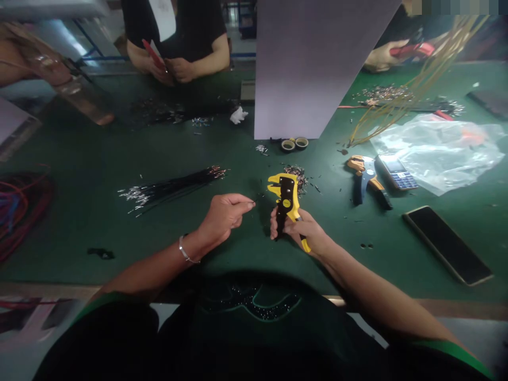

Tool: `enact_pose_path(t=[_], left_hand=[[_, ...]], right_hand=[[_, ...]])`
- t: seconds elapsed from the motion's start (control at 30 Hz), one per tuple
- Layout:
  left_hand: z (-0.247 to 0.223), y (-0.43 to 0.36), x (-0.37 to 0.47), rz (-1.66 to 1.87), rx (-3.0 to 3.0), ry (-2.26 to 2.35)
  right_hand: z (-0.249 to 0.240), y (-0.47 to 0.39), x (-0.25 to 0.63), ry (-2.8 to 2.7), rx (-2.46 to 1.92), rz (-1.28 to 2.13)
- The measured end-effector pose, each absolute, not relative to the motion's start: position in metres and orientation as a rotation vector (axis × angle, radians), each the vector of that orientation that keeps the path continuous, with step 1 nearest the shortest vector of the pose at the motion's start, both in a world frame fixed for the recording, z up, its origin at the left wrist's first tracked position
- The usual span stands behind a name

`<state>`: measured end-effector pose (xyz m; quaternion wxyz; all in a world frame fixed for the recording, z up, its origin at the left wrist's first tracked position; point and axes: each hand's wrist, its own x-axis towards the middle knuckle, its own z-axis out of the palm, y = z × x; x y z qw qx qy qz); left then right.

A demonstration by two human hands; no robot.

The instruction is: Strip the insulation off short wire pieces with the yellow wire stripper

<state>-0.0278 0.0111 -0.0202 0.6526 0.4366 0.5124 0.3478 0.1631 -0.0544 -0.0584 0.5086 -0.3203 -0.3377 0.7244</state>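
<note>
My right hand [305, 230] is wrapped round the handles of a yellow and black wire stripper [286, 198], its jaws pointing up and to the left. My left hand [226, 214] is closed in a pinch just left of the tool. At its fingertips there is a tiny dark end, too small to name. Beyond the left hand lies a bundle of black wires [174, 186], with bare silvery ends at the left and coppery ends at the right. Behind the stripper's head is a small heap of wire scraps [297, 174].
Two tape rolls [288, 145] lie by an upright grey panel [301, 69]. At right are another wire stripper [365, 177], a keypad phone [397, 170], a smartphone [448, 244] and a clear plastic bag [440, 148]. Co-workers' hands [174, 69] hold red tools across the green table [159, 254].
</note>
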Motion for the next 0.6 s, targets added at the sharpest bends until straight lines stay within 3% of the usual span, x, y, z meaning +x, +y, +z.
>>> enact_pose_path(t=[0.6], left_hand=[[-0.003, 0.008, -0.017, 0.853, 1.04, 1.128]], right_hand=[[-0.054, -0.056, 0.168, -0.897, -0.72, 1.687]])
